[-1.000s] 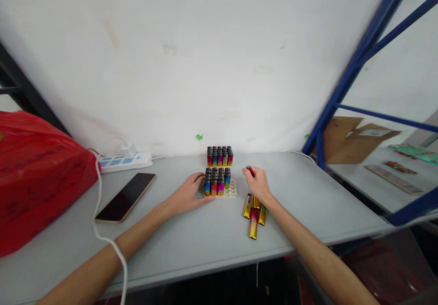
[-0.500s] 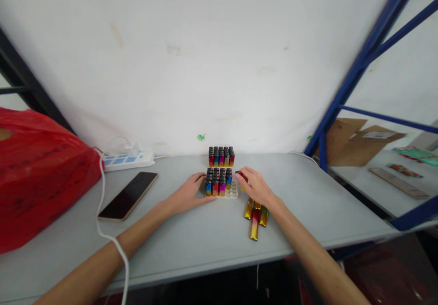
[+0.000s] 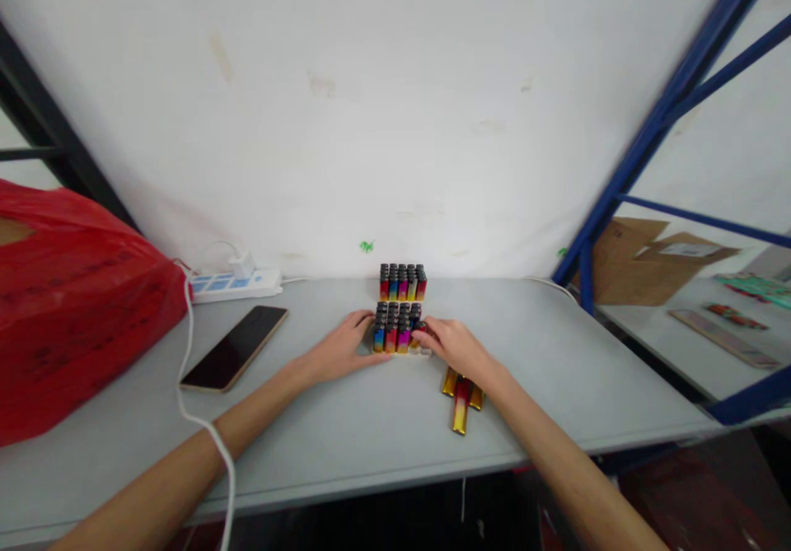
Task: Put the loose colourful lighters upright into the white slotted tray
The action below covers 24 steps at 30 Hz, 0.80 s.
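Observation:
Two blocks of upright rainbow-coloured lighters stand near the wall: a far tray of lighters [image 3: 402,282] and a near white tray [image 3: 396,329] partly filled. My left hand [image 3: 344,347] rests against the near tray's left side. My right hand [image 3: 450,345] presses a red lighter [image 3: 419,328] into the tray's right side, fingers closed on it. A small pile of gold and red loose lighters [image 3: 461,393] lies flat just behind my right wrist.
A black phone [image 3: 236,347] lies left of my hands, near a white power strip [image 3: 233,283] and a white cable [image 3: 185,345]. A red plastic bag [image 3: 67,296] fills the far left. Blue shelf posts [image 3: 624,172] and cardboard boxes [image 3: 643,259] stand right.
My right hand carried the red lighter leftward and down from mid-air to the near tray's right side. My left hand stayed on the tray.

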Motion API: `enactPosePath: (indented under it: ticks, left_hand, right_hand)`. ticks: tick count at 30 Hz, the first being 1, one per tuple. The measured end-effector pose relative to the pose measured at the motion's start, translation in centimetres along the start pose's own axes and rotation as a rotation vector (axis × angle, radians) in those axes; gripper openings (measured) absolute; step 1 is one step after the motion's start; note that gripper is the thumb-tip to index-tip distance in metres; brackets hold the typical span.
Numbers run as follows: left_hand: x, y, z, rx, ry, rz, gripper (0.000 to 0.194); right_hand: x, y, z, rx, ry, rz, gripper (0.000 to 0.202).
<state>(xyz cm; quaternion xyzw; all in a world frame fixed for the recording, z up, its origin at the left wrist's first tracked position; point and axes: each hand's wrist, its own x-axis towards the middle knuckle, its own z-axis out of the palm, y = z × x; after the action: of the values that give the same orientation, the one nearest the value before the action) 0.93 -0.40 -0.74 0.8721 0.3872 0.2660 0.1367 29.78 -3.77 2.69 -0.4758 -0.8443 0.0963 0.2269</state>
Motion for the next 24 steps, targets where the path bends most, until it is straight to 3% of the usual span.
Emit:
enactPosePath:
  ticks: [4, 8, 11, 18, 24]
  left_hand:
    - [0.0, 0.3, -0.2, 0.007, -0.015, -0.016, 0.081]
    - [0.1, 0.5, -0.3, 0.015, -0.037, -0.025, 0.084]
    - [0.1, 0.6, -0.4, 0.019, -0.048, -0.033, 0.083]
    - [0.1, 0.4, -0.2, 0.016, -0.046, -0.038, 0.085]
    - [0.0, -0.1, 0.2, 0.008, -0.022, -0.017, 0.082]
  right_hand:
    - [0.1, -0.6, -0.7, -0.223, -0.011, 0.061, 0.040]
    - [-1.4, 0.9, -2.5, -0.121, 0.073, 0.160, 0.040]
    - [-4.2, 2.4, -3.2, -0.096, 0.128, 0.252, 0.028]
    - [-11.3, 1.9, -1.2, -0.225, 0.153, 0.408, 0.034]
    - [-12.6, 2.5, -1.0, -0.262, 0.129, 0.487, 0.043]
